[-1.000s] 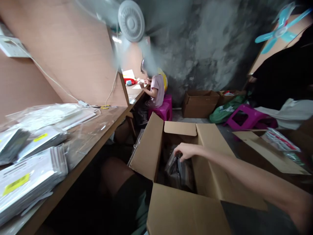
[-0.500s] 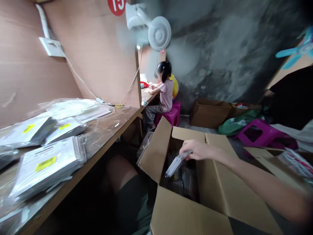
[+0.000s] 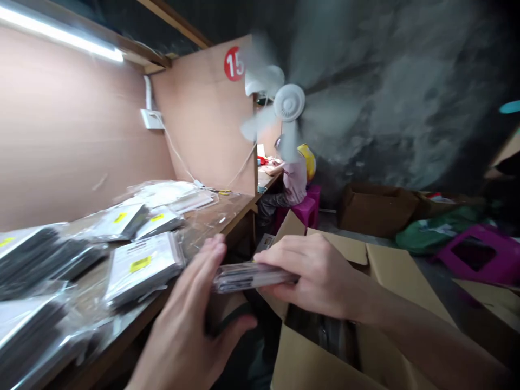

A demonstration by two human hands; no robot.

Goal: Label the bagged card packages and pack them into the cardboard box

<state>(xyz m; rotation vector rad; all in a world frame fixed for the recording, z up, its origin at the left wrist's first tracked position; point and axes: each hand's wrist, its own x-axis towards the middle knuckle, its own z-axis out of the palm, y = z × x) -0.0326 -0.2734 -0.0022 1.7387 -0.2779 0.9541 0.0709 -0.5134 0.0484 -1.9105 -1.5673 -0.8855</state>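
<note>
Packets (image 3: 239,278) clasped in right hand (image 3: 312,273), left hand (image 3: 195,314) spread beside, right forearm (image 3: 422,325) across carton (image 3: 311,360), bundles (image 3: 142,262) on desk (image 3: 231,208)

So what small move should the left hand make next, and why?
Probably curl the left hand around the near end of the plastic-wrapped bundle to steady it: the right hand grips the other end, while the left is open beside it, thumb apart. Whether the left fingers touch it is unclear.

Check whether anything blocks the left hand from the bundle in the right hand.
Nothing visible does: the left hand is open beside the free end of the bundle; whether they touch is unclear. The right hand grips the opposite end; the cardboard box sits lower.
</note>
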